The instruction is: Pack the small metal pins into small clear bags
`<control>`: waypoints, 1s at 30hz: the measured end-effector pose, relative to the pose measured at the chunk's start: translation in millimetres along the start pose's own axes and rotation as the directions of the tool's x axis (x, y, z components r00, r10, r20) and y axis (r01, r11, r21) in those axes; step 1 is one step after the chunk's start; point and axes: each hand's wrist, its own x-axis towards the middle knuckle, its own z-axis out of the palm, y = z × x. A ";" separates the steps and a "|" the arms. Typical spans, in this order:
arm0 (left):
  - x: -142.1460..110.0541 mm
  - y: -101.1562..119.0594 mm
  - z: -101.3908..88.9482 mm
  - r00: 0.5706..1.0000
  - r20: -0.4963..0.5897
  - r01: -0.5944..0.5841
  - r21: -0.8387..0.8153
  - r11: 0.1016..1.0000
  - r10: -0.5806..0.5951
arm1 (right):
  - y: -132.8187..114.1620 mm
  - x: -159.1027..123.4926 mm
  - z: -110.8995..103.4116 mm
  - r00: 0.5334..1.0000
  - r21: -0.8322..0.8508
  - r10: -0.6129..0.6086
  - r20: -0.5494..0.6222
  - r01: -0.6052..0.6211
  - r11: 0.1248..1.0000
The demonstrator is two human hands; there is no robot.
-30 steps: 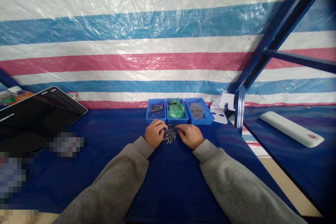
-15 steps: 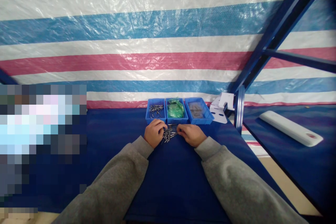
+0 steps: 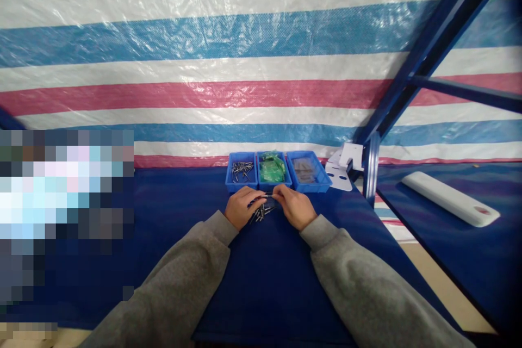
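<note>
My left hand [image 3: 243, 206] and my right hand [image 3: 297, 207] meet over the blue table. Both are closed in a pinch at opposite ends of a slim silver metal rod [image 3: 267, 196], held roughly level; its exact kind is too small to tell. Just below the fingers lies a loose pile of similar thin metal rods [image 3: 261, 213], partly covered by my left hand. Behind my left hand, a blue bin [image 3: 227, 179] holds more slender metal pieces [image 3: 243, 169].
The middle blue bin [image 3: 275, 188] contains green plastic packaging [image 3: 272, 167]. Grey pieces in clear wrap [image 3: 304, 169] lie in the right bin [image 3: 325, 180]. White cut-out sheets [image 3: 339, 178] lean by a blue metal post [image 3: 371, 168]. A long white object [image 3: 451, 198] rests on the neighbouring table.
My hands have come closer together and lifted slightly off the pile. A silver rod now spans between my fingertips.
</note>
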 end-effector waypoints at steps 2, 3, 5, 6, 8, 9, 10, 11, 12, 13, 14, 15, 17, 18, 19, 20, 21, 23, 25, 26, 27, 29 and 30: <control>-0.1 -0.4 0.3 1.000 -0.001 -0.004 0.005 1.000 0.004 | -2.7 -0.8 0.6 1.000 0.024 -0.001 -0.008 0.001 1.000; 0.0 0.2 -0.1 1.000 -0.003 0.001 0.009 1.000 -0.001 | -4.0 -1.2 0.5 1.000 0.042 0.000 -0.020 0.001 0.999; 0.5 3.1 -2.1 1.000 -0.003 0.018 0.014 1.000 -0.018 | -6.3 -2.1 -0.3 0.998 0.091 0.005 -0.059 0.000 0.996; 0.8 5.1 -3.3 0.999 -0.001 0.032 0.014 0.999 -0.032 | -7.3 -2.5 -0.9 0.996 0.121 0.005 -0.084 0.005 0.993; 1.7 9.6 -5.6 0.997 0.002 0.071 0.001 0.997 -0.071 | -9.2 -3.3 -1.8 0.991 0.182 -0.010 -0.131 0.034 0.983; 2.1 11.8 -6.5 0.995 0.003 0.096 -0.011 0.995 -0.096 | -9.9 -3.6 -1.9 0.988 0.207 -0.023 -0.151 0.054 0.977; 2.5 13.6 -7.1 0.993 0.004 0.120 -0.026 0.992 -0.120 | -10.5 -3.9 -1.8 0.985 0.227 -0.035 -0.169 0.073 0.971; 2.8 15.1 -7.3 0.990 0.002 0.140 -0.042 0.989 -0.140 | -10.9 -4.1 -1.4 0.982 0.242 -0.044 -0.186 0.089 0.966; 3.1 16.3 -7.3 0.988 -0.004 0.153 -0.057 0.987 -0.153 | -11.1 -4.3 -0.8 0.979 0.254 -0.050 -0.199 0.101 0.962; 3.3 17.1 -7.0 0.987 -0.015 0.160 -0.071 0.985 -0.161 | -11.3 -4.4 0.0 0.977 0.262 -0.052 -0.208 0.107 0.959; 3.4 17.7 -6.5 0.986 -0.032 0.162 -0.082 0.983 -0.165 | -11.3 -4.5 0.7 0.976 0.268 -0.049 -0.213 0.107 0.958; 3.5 18.1 -6.0 0.985 -0.054 0.160 -0.092 0.983 -0.165 | -11.4 -4.5 1.5 0.976 0.271 -0.045 -0.214 0.103 0.957; 3.7 19.1 -5.3 0.983 -0.095 0.147 -0.109 0.983 -0.157 | -11.4 -4.6 2.5 0.977 0.271 -0.036 -0.211 0.094 0.958; 3.8 19.6 -5.2 0.982 -0.109 0.138 -0.119 0.983 -0.151 | -11.4 -4.5 2.9 0.978 0.271 -0.037 -0.207 0.094 0.958; 4.1 20.4 -5.4 0.982 -0.117 0.130 -0.132 0.983 -0.146 | -11.4 -4.4 3.2 0.978 0.270 -0.045 -0.204 0.101 0.957; 4.3 21.2 -5.8 0.983 -0.119 0.124 -0.146 0.981 -0.142 | -11.4 -4.3 3.3 0.978 0.268 -0.057 -0.200 0.110 0.957; 4.6 21.9 -6.4 0.983 -0.118 0.124 -0.164 0.979 -0.144 | -11.2 -4.2 3.5 0.978 0.262 -0.067 -0.199 0.119 0.958; 5.1 22.8 -7.4 0.980 -0.111 0.139 -0.203 0.969 -0.164 | -10.6 -3.9 3.6 0.976 0.244 -0.071 -0.204 0.121 0.962; 5.1 22.1 -7.9 0.977 -0.103 0.160 -0.237 0.958 -0.189 | -9.5 -3.6 3.5 0.974 0.223 -0.047 -0.223 0.098 0.970; 5.0 21.1 -7.8 0.975 -0.103 0.168 -0.245 0.955 -0.198 | -9.0 -3.5 3.3 0.971 0.217 -0.031 -0.236 0.084 0.973; 4.7 19.7 -7.5 0.974 -0.105 0.172 -0.241 0.955 -0.202 | -8.5 -3.5 3.1 0.968 0.213 -0.019 -0.251 0.074 0.974; 3.9 16.4 -6.2 0.974 -0.117 0.168 -0.203 0.965 -0.194 | -8.0 -3.5 2.4 0.959 0.214 -0.004 -0.282 0.067 0.975; 3.6 14.9 -5.5 0.974 -0.125 0.164 -0.178 0.970 -0.188 | -8.0 -3.5 2.0 0.955 0.216 -0.002 -0.296 0.069 0.974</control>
